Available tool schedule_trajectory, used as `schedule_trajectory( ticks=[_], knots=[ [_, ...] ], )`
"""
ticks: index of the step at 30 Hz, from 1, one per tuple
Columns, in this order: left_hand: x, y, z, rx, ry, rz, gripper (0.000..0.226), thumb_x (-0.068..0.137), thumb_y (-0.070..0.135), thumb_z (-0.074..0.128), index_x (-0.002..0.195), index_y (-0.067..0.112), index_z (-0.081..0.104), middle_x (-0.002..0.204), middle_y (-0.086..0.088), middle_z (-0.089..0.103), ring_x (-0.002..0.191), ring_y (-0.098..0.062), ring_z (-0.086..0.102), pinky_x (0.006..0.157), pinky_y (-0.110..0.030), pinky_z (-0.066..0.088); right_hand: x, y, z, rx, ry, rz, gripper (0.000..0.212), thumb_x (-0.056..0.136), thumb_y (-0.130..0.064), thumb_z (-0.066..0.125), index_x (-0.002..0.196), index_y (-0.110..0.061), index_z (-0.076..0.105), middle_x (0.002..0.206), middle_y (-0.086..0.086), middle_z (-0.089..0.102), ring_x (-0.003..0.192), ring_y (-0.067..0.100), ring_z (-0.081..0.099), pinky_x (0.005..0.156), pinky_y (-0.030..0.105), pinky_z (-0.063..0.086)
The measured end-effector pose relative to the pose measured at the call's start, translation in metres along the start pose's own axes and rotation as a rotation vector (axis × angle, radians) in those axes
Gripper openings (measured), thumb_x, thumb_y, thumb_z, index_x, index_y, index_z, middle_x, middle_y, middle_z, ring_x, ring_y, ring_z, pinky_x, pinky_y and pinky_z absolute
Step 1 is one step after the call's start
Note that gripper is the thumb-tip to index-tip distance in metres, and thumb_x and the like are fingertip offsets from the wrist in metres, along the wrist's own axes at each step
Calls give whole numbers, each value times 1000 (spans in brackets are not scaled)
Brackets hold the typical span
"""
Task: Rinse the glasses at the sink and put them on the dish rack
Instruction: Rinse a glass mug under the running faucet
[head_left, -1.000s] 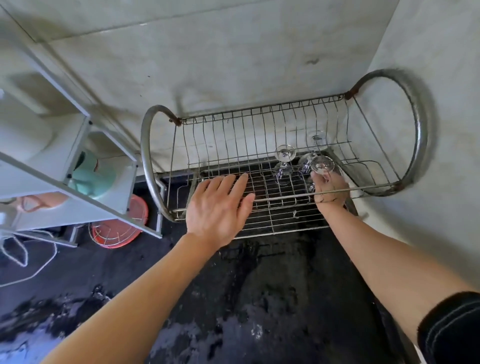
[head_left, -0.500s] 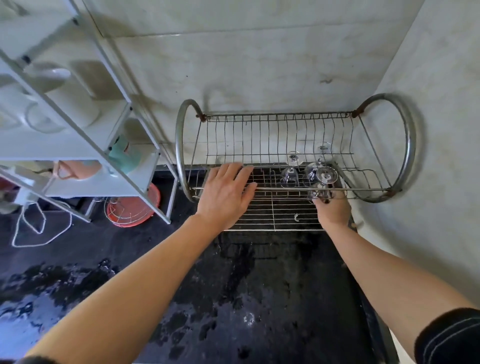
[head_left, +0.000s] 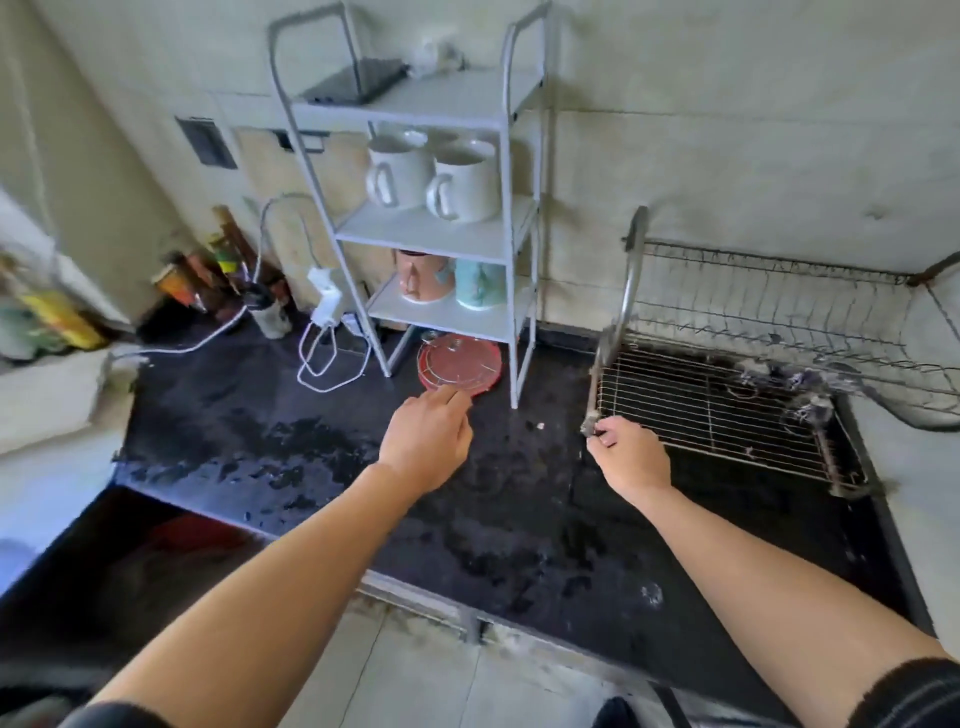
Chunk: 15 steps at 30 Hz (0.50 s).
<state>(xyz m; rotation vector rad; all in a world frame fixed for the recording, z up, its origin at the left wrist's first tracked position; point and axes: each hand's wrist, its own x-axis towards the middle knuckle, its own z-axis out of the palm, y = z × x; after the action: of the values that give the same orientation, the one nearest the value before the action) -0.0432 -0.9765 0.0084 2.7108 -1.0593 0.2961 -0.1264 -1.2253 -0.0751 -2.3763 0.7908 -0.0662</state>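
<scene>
Head view, looking down at a wet black countertop (head_left: 519, 519). Shows left hand (head_left: 428, 441) over the counter just in front of a red plate (head_left: 460, 366), fingers loosely curled, gripping nothing. Shows right hand (head_left: 631, 457) at the front-left corner of the wire dish rack (head_left: 727, 410), thumb and fingers pinching that corner. Puts the glasses (head_left: 810, 387) inside the rack, toward its right rear, well apart from both hands (too blurred to count, or to tell upright from inverted). Places the rack at the right end of the counter, against the wall corner. Finds a white shelf unit (head_left: 452, 96) left of the rack, red plate under its lowest shelf. Two white mugs (head_left: 465, 179) on the middle shelf, pink cup (head_left: 418, 278) and teal cup (head_left: 479, 285) side by side on the lowest. Notes a white charger (head_left: 323, 304) with looped cable on the counter, left of the shelf unit.
</scene>
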Motion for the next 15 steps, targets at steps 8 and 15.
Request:
schedule_trajectory(
  ticks=[8, 15],
  knots=[
    [-96, -139, -66, 89, 12, -255, 19, 93, 20, 45, 98, 9, 59, 96, -8, 59, 88, -30, 57, 71, -38, 40, -32, -162, 91, -41, -135, -269, 29, 93, -33, 58, 119, -22, 64, 105, -6, 71, 104, 24, 62, 87, 35, 49],
    [-146, -258, -101, 115, 43, -499, 23, 94, 21, 44, 107, 11, 60, 104, -7, 59, 95, -30, 58, 77, -39, 43, -27, -299, 177, -72, -231, -487, 28, 90, -33, 60, 115, -21, 65, 99, -6, 70, 100, 23, 63, 87, 37, 50]
  ],
)
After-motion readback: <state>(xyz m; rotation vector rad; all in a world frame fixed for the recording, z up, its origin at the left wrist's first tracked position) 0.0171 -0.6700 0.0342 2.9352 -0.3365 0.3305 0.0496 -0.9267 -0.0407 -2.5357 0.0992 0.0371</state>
